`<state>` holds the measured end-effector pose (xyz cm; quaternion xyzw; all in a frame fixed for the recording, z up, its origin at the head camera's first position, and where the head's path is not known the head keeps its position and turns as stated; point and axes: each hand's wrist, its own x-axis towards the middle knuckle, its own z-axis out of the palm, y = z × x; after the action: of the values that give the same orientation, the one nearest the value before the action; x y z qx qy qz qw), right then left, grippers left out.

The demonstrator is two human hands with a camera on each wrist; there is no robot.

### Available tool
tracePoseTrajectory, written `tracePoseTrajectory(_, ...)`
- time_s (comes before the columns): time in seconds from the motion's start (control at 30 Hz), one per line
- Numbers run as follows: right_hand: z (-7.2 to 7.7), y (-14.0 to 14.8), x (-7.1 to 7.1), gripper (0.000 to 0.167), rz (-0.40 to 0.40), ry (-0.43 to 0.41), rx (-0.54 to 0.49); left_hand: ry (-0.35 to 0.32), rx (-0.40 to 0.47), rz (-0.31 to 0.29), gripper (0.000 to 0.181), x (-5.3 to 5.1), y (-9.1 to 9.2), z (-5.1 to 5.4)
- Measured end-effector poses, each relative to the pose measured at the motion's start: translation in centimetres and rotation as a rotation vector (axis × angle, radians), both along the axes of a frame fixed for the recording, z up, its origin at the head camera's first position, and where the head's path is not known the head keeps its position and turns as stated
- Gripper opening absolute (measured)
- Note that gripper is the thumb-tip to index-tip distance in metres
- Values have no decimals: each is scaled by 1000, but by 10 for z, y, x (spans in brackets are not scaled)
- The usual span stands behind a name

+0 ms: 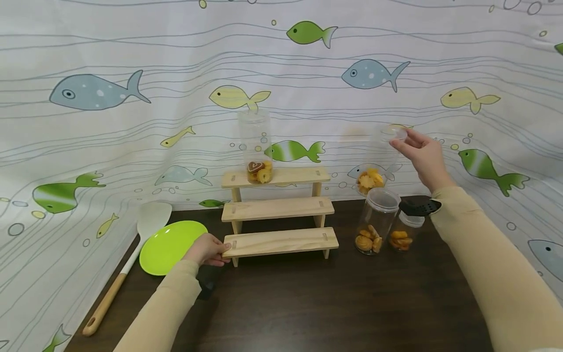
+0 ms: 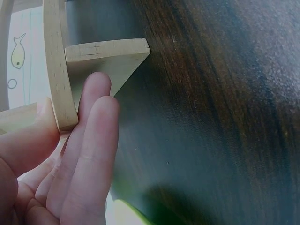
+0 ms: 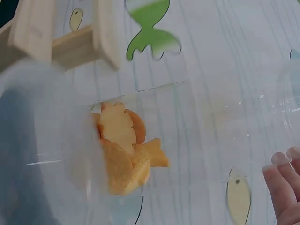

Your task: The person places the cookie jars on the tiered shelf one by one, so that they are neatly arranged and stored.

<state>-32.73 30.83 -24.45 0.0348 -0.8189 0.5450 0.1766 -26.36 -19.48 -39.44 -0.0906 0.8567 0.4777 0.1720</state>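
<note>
Right of centre, the grip of the right hand (image 1: 420,154) pinches the top of a tilted clear jar (image 1: 383,150) of cookies (image 1: 371,181), above two other jars (image 1: 380,217). Left of centre, the left hand (image 1: 207,250) pinches the lowest step (image 1: 281,241) of a wooden rack (image 1: 278,209), beside a green plate (image 1: 169,247).
</note>
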Motion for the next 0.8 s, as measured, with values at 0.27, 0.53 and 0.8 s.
tracePoseTrajectory(0.27, 21, -39, -11, 69, 60, 65, -76, 17, 15, -7, 32, 3, 0, 3)
tracePoseTrajectory(0.53, 32, -89, -30, 68, 105, 105, -121, 34, -5, 12, 30, 0, 3, 3)
tracePoseTrajectory(0.8, 32, -139, -44, 71, 117, 78, -109, 19, -40, 8, 28, 0, -1, 1)
